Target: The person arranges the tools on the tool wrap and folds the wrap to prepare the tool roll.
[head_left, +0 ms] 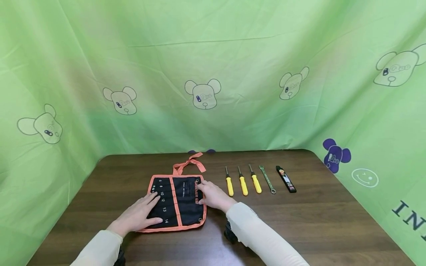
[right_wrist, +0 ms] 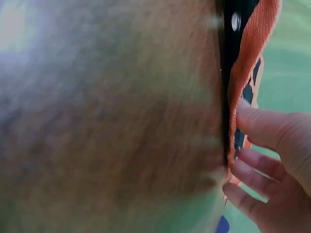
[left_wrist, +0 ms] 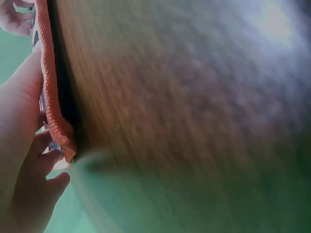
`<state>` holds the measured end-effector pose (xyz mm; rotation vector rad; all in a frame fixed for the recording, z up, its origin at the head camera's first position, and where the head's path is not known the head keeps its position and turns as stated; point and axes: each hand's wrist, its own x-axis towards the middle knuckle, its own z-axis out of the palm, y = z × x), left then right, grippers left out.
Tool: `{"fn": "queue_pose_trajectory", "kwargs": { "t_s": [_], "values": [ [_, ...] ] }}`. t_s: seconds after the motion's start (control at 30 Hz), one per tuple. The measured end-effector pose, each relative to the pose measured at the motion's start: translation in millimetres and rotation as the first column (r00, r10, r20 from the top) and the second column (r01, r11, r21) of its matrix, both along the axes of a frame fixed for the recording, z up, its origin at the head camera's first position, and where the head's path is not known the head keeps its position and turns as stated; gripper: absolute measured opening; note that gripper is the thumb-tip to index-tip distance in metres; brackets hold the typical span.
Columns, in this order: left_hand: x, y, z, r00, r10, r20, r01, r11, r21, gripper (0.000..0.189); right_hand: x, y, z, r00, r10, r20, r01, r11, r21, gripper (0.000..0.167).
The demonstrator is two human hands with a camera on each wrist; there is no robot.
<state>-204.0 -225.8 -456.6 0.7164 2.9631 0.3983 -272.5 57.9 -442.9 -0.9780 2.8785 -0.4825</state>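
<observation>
A black tool roll [head_left: 188,217] with orange edging and printed size numbers lies unrolled on the table, its orange tie straps [head_left: 181,167] trailing off the far edge. My left hand [head_left: 138,214] rests on the roll's left part, fingers spread beside the numbers. At the right edge, my right hand [head_left: 214,195] touches the roll with thumb and fingers apart. The right wrist view shows the thumb [right_wrist: 260,124] and fingertips along the orange border [right_wrist: 233,109]. In the left wrist view, the left hand [left_wrist: 22,121] lies along the near border [left_wrist: 48,82].
Right of the roll lie three yellow-handled screwdrivers [head_left: 243,186], a green combination wrench [head_left: 267,179] and a slim black case [head_left: 286,179] with a label. They stand in a row on the brown wooden table [head_left: 299,221]. A green printed curtain [head_left: 233,122] hangs around the table.
</observation>
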Motion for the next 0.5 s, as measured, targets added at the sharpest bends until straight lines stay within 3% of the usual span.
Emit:
{"fn": "queue_pose_trajectory", "kwargs": {
  "t_s": [0.1, 0.2, 0.4, 0.5],
  "values": [
    [-1.5, 2.4, -0.8, 1.0, -0.003, -0.003, 0.003, 1.0, -0.003, 0.08, -0.1, 1.1, -0.1, 0.999, 0.032, -0.014, -0.032, 0.999, -0.005, 0.029],
    [-3.0, 3.6, -2.0, 1.0, -0.002, 0.002, 0.002, 1.0, -0.003, 0.08, -0.4, 3.3, -0.3, 0.999, 0.044, -0.013, -0.044, 0.999, -0.008, 0.027],
    [-7.7, 2.1, -1.0, 1.0, 0.017, 0.007, -0.017, 1.0, -0.02, 0.079, -0.5, 4.5, 2.9, 0.998, 0.025, 0.049, -0.028, 0.999, 0.045, 0.06],
    [-8.8, 1.6, -0.1, 0.999, 0.032, 0.009, -0.031, 0.999, -0.024, 0.078, 1.0, 5.1, 4.1, 0.998, 0.026, 0.066, -0.031, 0.996, 0.08, 0.068]
  ]
}}
